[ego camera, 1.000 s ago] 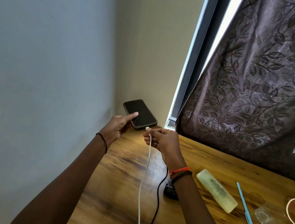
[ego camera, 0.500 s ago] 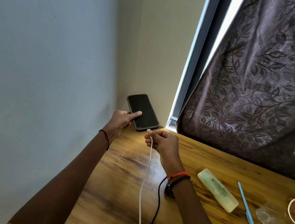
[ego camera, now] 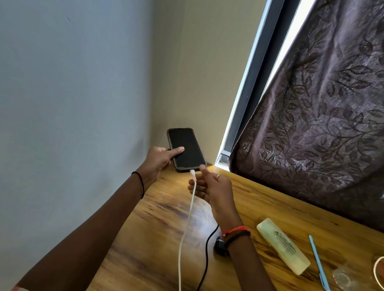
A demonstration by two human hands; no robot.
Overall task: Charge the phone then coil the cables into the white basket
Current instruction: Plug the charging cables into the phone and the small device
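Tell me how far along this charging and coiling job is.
Nothing looks finished. In hand: the left hand grips the phone while the right hand pinches the white cable at the phone's bottom edge; seating unclear. Left: white cable and black cable lie uncoiled on the table.

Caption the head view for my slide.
Left hand holds the phone; right hand pinches the white cable at its lower edge.
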